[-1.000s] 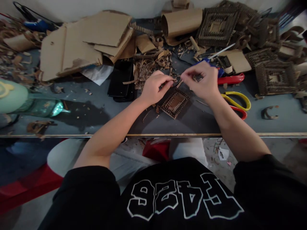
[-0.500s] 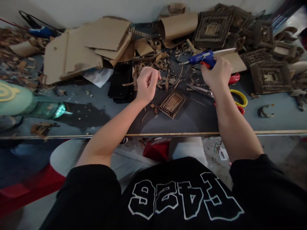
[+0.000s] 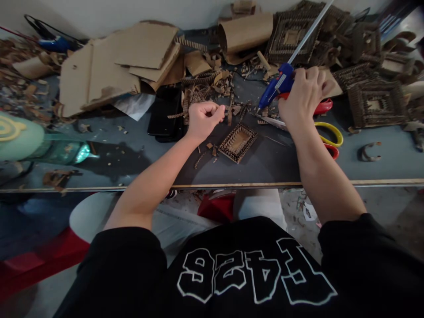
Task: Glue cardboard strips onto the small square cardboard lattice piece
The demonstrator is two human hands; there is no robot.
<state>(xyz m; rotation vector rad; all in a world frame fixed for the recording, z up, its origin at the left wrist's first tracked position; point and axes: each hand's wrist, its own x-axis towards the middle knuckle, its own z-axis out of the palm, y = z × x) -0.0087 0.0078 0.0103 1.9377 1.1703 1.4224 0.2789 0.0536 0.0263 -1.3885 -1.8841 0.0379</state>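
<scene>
In my right hand (image 3: 303, 95) is a blue glue gun (image 3: 274, 86), nozzle pointing down and left, with a long pale glue stick (image 3: 309, 33) rising from its back. My left hand (image 3: 205, 118) is closed with thumb and fingers pinched together; whatever they hold is too small to make out. Between and below the hands, a small rectangular frame of corrugated cardboard (image 3: 238, 142) lies tilted on the dark table. Scissors with red handles (image 3: 323, 106) and a yellow-handled pair (image 3: 331, 134) lie beneath and beside my right wrist, their blades partly hidden.
Cardboard sheets (image 3: 109, 66) and a black phone (image 3: 164, 115) lie left of my left hand. A cardboard roll (image 3: 247, 35) stands behind. Stacked cardboard frames (image 3: 376, 106) fill the right. A green bottle (image 3: 62, 150) lies at left. Scraps (image 3: 220, 84) cover the middle back.
My right hand has tipped the glue gun so its nozzle points downward and the glue stick upward. My left hand has turned slightly, its fingertips now pointing right.
</scene>
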